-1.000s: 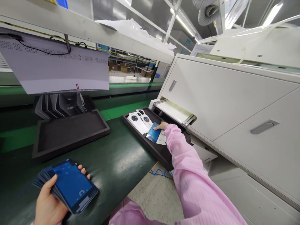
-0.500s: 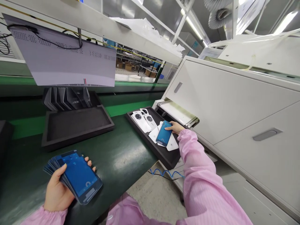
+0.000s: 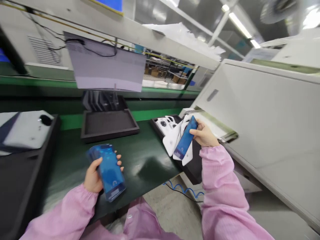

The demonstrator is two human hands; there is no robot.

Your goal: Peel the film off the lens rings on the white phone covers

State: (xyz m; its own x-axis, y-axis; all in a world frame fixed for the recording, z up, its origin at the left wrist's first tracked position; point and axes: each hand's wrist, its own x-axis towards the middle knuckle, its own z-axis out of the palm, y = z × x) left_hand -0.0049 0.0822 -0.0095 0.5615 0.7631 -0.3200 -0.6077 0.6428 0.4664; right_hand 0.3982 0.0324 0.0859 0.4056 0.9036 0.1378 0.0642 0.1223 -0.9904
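My left hand (image 3: pixel 93 178) is closed around a fanned stack of blue, phone-shaped panels (image 3: pixel 110 175), thumb on top and fingertips at the far edge. My right hand (image 3: pixel 205 134) pinches a blue phone-shaped panel (image 3: pixel 185 141), tilted on edge. Several white phone back covers (image 3: pixel 170 142) fan out behind that panel and appear to be held with it; the exact grip is hidden. Below them lies a black tray (image 3: pixel 196 174). More white back covers (image 3: pixel 162 126) with round camera openings rest in its far end.
At the left a black tray (image 3: pixel 53 133) bears a white back cover (image 3: pixel 35 128). A shallow black tray (image 3: pixel 110 123) with dark upright sheets behind it stands below a monitor (image 3: pixel 107 70). At right, a short conveyor (image 3: pixel 215 125) juts from a large white machine (image 3: pixel 262 110).
The view has turned left, bringing the left tray into sight. My right hand has lifted and tilted the blue panel, with white covers now fanned behind it. My left hand still grips its stack.
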